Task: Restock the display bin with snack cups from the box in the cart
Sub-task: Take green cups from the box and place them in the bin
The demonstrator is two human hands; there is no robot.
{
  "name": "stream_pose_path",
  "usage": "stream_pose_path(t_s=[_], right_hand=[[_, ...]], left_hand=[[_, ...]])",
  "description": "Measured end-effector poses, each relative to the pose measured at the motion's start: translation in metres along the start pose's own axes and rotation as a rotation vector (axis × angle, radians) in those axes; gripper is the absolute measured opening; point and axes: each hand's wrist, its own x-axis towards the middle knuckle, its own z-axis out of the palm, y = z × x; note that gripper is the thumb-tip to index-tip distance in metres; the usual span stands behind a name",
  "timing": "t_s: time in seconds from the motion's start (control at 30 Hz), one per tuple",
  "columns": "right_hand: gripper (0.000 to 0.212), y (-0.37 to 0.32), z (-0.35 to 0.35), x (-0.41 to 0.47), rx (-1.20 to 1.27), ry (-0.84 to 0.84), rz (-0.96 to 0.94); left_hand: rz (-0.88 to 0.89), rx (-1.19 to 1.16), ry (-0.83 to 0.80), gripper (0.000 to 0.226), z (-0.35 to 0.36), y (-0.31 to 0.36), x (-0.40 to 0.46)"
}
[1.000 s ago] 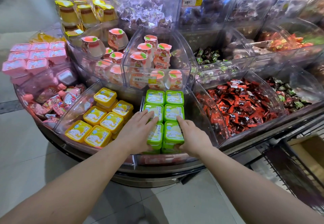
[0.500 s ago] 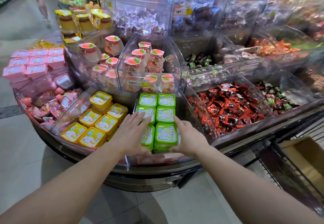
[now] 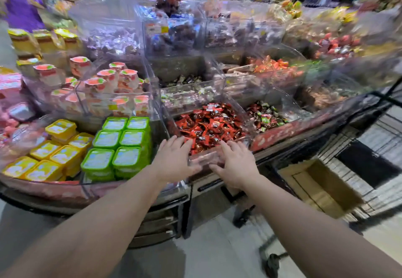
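Six green snack cups [image 3: 118, 145] sit between yellow cups [image 3: 55, 153] and red candies [image 3: 208, 125]

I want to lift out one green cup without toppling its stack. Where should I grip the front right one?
Probably from above: pinch the front right green cup across its raised lid rim, fingers on the front and right sides. Its left and back sides sit tight against neighbouring cups, while the flat top faces up, unobstructed.
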Motion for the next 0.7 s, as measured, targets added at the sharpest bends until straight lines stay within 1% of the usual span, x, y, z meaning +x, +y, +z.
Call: stream_pose_path(t_s=[0.17,0.23,0.4,0.47,0.6,0.7], right_hand=[[0.082,0.109,-0.022,-0.044,-0.013,0.026,0.209],[0.081,0.149,-0.026,-0.059,-0.003,0.043,0.283],[0.078,0.241,-0.025,-0.081,0.039,0.086,0.455],[0.075,0.277,-0.022,-0.083,0.043,0.073,0.508],[0.075,0.358,-0.008,-0.066,0.037,0.048,0.597],[0.080,0.421,0.008,-0.042,0.052,-0.011,0.659]], left_hand=[[0.138,-0.056,-0.044,0.088,0.006,0.123,0.028],[0.211,-0.032,-0.048,0.086,0.007,0.168,0.041],[0.334,-0.013,-0.110,0.088,0.026,0.259,0.086],[0.382,-0.029,-0.133,0.088,0.036,0.289,0.108],[0.402,-0.045,-0.204,0.085,0.066,0.340,0.162],[0.355,-0.083,-0.252,0.086,0.097,0.365,0.215]])
